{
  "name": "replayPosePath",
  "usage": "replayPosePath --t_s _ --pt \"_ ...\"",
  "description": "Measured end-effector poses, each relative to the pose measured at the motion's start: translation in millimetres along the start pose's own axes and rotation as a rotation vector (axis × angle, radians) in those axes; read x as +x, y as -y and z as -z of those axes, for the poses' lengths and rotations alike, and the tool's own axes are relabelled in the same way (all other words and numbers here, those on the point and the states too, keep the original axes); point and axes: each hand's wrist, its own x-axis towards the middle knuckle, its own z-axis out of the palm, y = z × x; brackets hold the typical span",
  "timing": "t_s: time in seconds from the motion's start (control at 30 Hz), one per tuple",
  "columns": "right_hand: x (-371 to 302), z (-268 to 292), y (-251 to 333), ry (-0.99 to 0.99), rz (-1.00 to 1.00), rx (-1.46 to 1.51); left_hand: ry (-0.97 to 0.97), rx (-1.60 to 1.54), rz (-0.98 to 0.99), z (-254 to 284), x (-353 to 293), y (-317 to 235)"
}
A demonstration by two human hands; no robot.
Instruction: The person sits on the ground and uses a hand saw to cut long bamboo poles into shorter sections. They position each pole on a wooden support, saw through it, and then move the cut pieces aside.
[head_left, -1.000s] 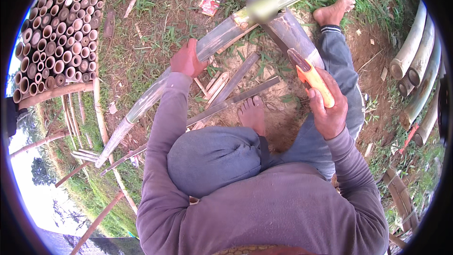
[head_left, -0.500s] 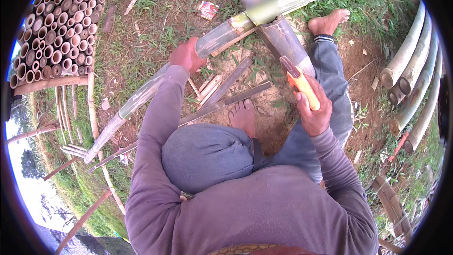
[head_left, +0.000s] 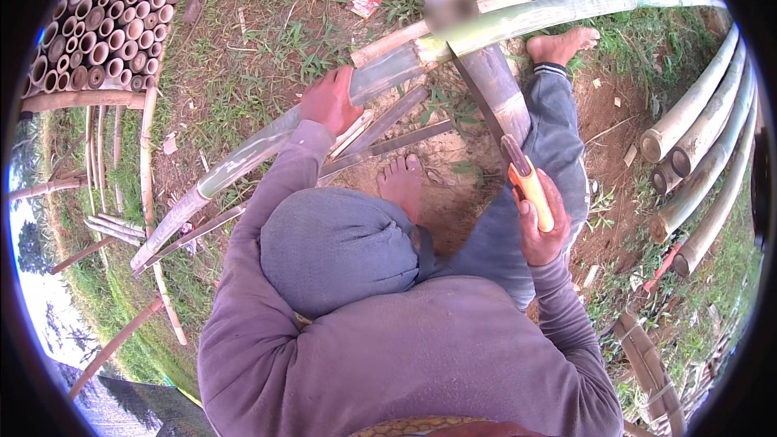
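A long green bamboo pole [head_left: 392,70] runs from the lower left to the upper right, lying across a thick weathered bamboo post [head_left: 506,95]. My left hand [head_left: 330,103] is closed around the pole, left of the crossing. In my right hand [head_left: 545,225] is the orange handle of a hand saw [head_left: 530,194]. Its dark blade slants up and left, the far end meeting the pole near a pale green joint. A blurred patch hides part of the crossing. Past the pole, a split strip of bamboo [head_left: 388,43] lies alongside it.
Cut bamboo tubes [head_left: 113,20] are stacked at the upper left beside a pole frame [head_left: 147,162]. Several long bamboo poles [head_left: 688,142] lie at the right. Between my bare feet and the pole are loose bamboo slats [head_left: 388,146]. A red wrapper [head_left: 364,2] rests on the grass.
My right hand has drawn the saw back toward me, so more blade shows. The pole's far right end sits lower in view, and my left hand still grips it. The whole view has shifted slightly.
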Motion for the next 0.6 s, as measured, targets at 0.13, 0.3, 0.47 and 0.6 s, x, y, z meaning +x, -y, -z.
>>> replayPosePath --t_s 0.13,0.3,0.47,0.6 --pt "-0.1 1.3 11.7 0.022 -0.007 0.022 0.323 -0.017 0.154 27.7 20.7 -9.6" --pt "15.1 13.2 34.0 0.032 0.000 0.108 0.274 0.019 0.106 27.3 12.3 -13.7" --pt "118.7 -86.2 0.9 -0.015 0.018 0.142 0.199 0.017 0.105 15.2 -2.4 -23.7" --pt "91.2 -62.4 10.8 0.030 -0.031 0.110 0.235 0.016 0.132 27.8 -4.9 -24.1"
